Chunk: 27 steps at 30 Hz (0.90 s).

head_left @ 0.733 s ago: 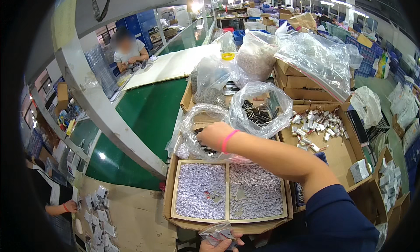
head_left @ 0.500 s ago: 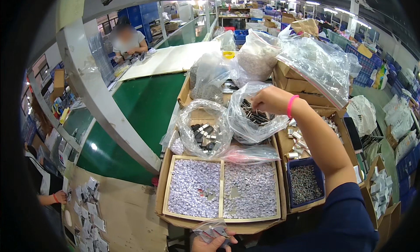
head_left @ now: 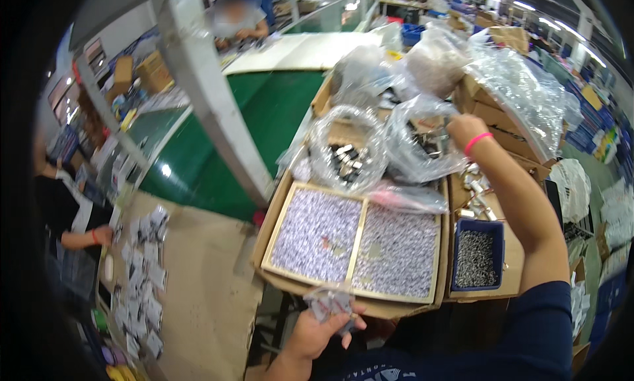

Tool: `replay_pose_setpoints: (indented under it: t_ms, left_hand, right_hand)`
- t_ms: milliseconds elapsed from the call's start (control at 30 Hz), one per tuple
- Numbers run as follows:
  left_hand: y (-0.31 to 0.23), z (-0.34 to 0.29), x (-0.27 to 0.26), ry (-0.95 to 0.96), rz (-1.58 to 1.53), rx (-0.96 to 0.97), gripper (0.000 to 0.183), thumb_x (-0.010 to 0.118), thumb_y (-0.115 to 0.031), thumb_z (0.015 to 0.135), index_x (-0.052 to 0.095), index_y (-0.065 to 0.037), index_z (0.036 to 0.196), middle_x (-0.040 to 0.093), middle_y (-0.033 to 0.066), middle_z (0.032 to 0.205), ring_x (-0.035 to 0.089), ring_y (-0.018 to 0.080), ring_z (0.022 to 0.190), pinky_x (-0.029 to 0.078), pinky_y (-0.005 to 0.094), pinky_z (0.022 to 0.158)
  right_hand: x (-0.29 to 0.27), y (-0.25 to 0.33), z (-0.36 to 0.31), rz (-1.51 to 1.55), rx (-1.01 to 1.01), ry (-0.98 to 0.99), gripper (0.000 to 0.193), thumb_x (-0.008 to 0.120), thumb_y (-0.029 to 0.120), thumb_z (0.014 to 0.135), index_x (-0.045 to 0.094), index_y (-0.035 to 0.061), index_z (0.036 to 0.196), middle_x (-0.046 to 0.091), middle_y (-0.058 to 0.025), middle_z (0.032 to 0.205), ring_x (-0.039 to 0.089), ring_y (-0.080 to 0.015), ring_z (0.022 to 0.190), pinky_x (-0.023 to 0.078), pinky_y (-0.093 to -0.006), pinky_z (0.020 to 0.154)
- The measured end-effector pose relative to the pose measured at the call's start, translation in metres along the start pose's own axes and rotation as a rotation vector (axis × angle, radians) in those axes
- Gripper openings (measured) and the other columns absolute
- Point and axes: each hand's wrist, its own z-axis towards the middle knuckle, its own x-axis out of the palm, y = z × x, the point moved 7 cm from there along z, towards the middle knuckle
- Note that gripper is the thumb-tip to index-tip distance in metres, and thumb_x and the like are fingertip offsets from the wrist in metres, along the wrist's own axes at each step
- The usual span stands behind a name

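Note:
My left hand [head_left: 316,333] grips a small clear zip bag [head_left: 330,303] with small parts in it, just in front of the near edge of the cardboard box. My right hand [head_left: 466,131] is at the right rim of an open clear plastic bag [head_left: 413,166] holding dark, slim parts [head_left: 429,143]. Its fingers are curled and partly blurred; whatever they hold is too small to make out. Left of that bag, another open clear bag [head_left: 318,157] contains black and silver block-shaped pieces [head_left: 347,161].
A wooden two-section tray [head_left: 357,245] holds many tiny whitish pieces. Beside it stands a blue bin [head_left: 498,252] of small metal parts. White parts [head_left: 479,194] lie behind the bin. A grey post [head_left: 218,97] rises at left. A co-worker's hand [head_left: 102,235] is near white packets [head_left: 142,275].
The view has turned leftward, shifting the scene to the right and up. My right hand has moved from over the bag's mouth to its right rim. My left hand still holds the zip bag.

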Motion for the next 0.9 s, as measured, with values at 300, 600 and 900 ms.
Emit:
replay_pose_setpoints:
  t_ms: [300, 600, 900]
  left_hand:
    - [0.015, 0.003, 0.02, 0.046, 0.045, -0.067, 0.034, 0.056, -0.007, 0.091, 0.048, 0.006, 0.122, 0.06, 0.0157, 0.114, 0.063, 0.0203, 0.089, 0.05, 0.0248, 0.052]
    - [0.025, -0.018, 0.035, 0.007, 0.24, -0.012, 0.026, 0.06, -0.009, 0.09, 0.059, 0.002, 0.113, 0.067, 0.0096, 0.092, 0.061, 0.0092, 0.068, 0.044, 0.019, 0.051]
    - [0.024, -0.023, 0.04, 0.008, 0.258, 0.036, 0.027, 0.058, -0.009, 0.091, 0.058, 0.002, 0.115, 0.066, 0.0079, 0.097, 0.061, 0.0092, 0.071, 0.046, 0.0185, 0.053]
  right_hand:
    - [-0.104, 0.062, -0.108, 1.729, -0.156, 0.211, 0.017, 0.055, 0.017, 0.094, 0.059, 0.0024, 0.101, 0.063, -0.0035, 0.084, 0.057, -0.0055, 0.065, 0.046, -0.0195, 0.058]
    - [-0.141, 0.169, -0.196, 2.059, -0.38, 0.496, 0.02, 0.058, 0.016, 0.093, 0.059, 0.0002, 0.105, 0.061, -0.0009, 0.089, 0.054, -0.005, 0.082, 0.046, -0.0207, 0.071]
    - [-0.122, 0.186, -0.216, 2.213, -0.241, 0.616, 0.02, 0.051, 0.014, 0.096, 0.052, -0.0016, 0.109, 0.064, -0.0074, 0.097, 0.059, -0.0111, 0.092, 0.048, -0.0239, 0.082]
